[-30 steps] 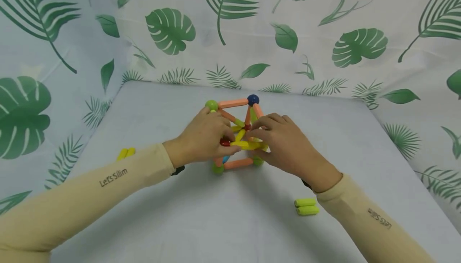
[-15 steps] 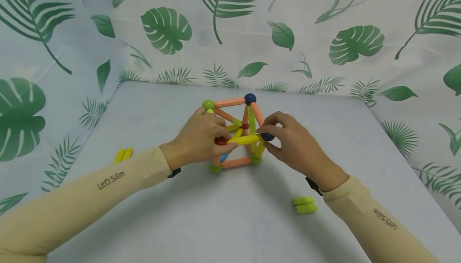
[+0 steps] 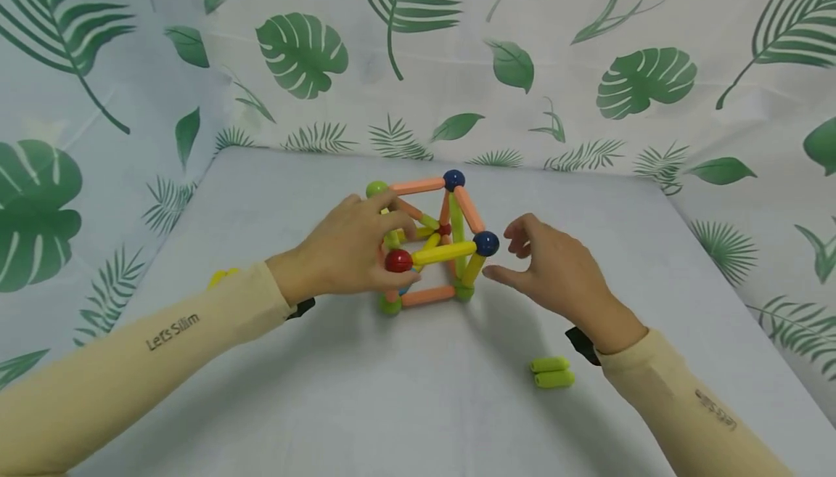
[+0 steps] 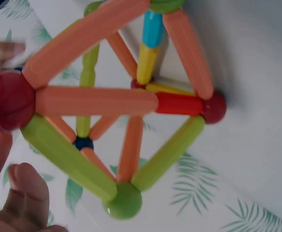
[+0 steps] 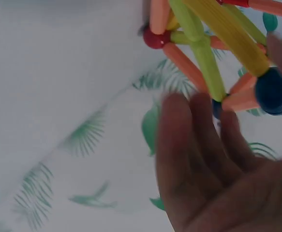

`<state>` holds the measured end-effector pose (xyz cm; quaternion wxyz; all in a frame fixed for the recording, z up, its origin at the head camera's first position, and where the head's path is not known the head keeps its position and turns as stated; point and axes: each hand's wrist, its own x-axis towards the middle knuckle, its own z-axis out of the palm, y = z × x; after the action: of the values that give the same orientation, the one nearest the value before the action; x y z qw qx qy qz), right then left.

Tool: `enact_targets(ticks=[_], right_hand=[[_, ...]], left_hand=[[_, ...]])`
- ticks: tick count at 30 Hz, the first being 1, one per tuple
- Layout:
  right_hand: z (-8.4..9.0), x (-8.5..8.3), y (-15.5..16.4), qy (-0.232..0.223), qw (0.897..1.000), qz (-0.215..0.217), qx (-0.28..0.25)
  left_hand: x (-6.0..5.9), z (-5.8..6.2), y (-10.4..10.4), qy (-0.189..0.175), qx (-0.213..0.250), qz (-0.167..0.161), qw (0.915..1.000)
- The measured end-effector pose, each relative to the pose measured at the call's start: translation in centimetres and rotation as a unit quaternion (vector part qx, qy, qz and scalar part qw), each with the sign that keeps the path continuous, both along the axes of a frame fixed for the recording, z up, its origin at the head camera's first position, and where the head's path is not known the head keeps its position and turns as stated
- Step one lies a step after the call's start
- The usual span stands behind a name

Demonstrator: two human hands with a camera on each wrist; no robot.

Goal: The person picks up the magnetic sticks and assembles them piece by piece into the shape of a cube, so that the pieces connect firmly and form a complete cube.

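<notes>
A frame of coloured magnetic sticks and balls stands on the white table. Its near top edge is a yellow stick [image 3: 447, 252] between a red ball [image 3: 398, 261] and a dark blue ball [image 3: 486, 244]. My left hand [image 3: 342, 248] is around the red ball with thumb and fingers spread; in the left wrist view a fingertip is right at that red ball [image 4: 10, 99]. My right hand [image 3: 564, 266] is just right of the dark blue ball, apart from it, with nothing between thumb and fingers. Orange sticks [image 4: 97, 100] and green sticks [image 4: 70, 159] form other edges.
Two loose lime-green sticks [image 3: 552, 372] lie on the table [image 3: 418, 404] near my right forearm. Loose yellow sticks [image 3: 224, 276] lie at the left, partly hidden behind my left sleeve. A leaf-printed cloth [image 3: 431, 49] hangs behind the table.
My right hand has let go of the dark blue ball and drawn off to the right. My left fingers have loosened from the red ball, now in full sight.
</notes>
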<state>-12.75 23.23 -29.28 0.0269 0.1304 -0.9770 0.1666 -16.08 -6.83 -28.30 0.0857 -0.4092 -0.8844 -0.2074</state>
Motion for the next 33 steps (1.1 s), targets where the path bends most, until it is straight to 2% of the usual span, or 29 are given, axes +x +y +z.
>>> enact_targets(ticks=[3, 5, 6, 9, 12, 18, 22, 29, 33], right_hand=[[-1.1, -0.8, 0.1, -0.116, 0.993, -0.011, -0.007], [-2.3, -1.4, -0.1, -0.159, 0.987, -0.004, -0.026], [-2.9, -1.7, -0.2, -0.166, 0.985, -0.001, -0.037], [-4.4, -2.4, -0.7, -0.162, 0.985, -0.002, -0.063], [-5.3, -2.5, -1.1, -0.14, 0.988, 0.001, -0.072], [-5.6, -2.4, -1.6, -0.094, 0.993, 0.016, -0.065], [-5.5, -2.3, -1.7, -0.085, 0.995, 0.015, -0.054], [-5.6, -1.1, -1.5, -0.07, 0.997, 0.01, -0.039], [-5.1, -0.2, -1.1, -0.084, 0.996, 0.021, -0.033]], left_hand=[[0.0, 0.1, -0.6, -0.024, -0.004, -0.016, 0.9996], [-0.2, 0.0, -0.9, -0.041, 0.002, -0.029, 0.9987], [-0.3, 0.0, -1.0, -0.049, 0.008, -0.034, 0.9982], [-0.5, -0.2, -1.1, -0.069, 0.029, -0.048, 0.9961], [-0.7, -0.2, -1.1, -0.077, 0.039, -0.055, 0.9948], [-0.6, 0.1, -1.1, -0.089, 0.034, -0.042, 0.9946], [-0.6, 0.2, -1.1, -0.1, 0.036, -0.039, 0.9936], [-0.7, 0.3, -1.3, -0.076, 0.037, -0.059, 0.9947], [-0.9, 0.5, -1.5, -0.065, 0.026, -0.052, 0.9962]])
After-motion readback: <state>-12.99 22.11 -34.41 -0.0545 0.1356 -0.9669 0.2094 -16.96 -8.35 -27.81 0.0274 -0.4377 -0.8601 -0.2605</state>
